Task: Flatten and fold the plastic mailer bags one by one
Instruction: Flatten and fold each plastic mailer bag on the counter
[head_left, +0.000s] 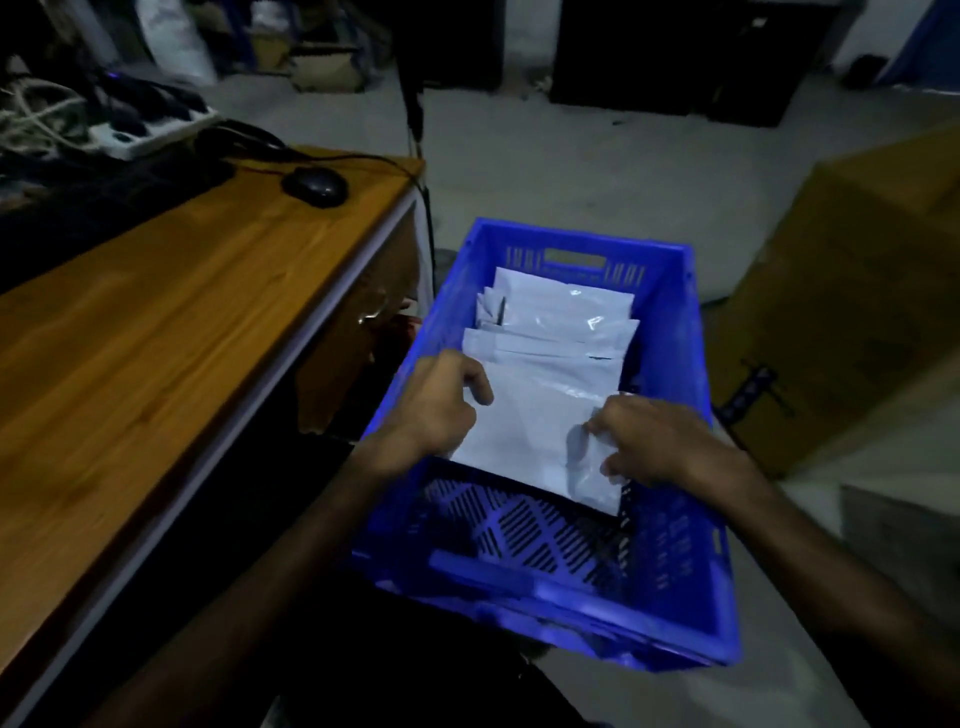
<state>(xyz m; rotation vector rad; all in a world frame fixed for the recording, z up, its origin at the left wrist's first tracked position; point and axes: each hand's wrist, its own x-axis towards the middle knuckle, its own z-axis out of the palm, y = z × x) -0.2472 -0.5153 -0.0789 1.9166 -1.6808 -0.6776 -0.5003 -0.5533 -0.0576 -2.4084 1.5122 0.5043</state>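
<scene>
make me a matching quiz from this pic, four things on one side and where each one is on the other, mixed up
Things:
1. mouse
2. white bags
3. cardboard box
4. left hand

Places:
A. on the floor, right of the blue crate
B. on the left edge of the nearest bag
C. on the wooden desk
D. stacked inside the crate

Pairs: 1-C, 2-D, 3-A, 4-B

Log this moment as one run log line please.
stage: handling top mailer in blue crate | left hand: grips left edge | right hand: pinches right edge | more mailers stacked behind
</scene>
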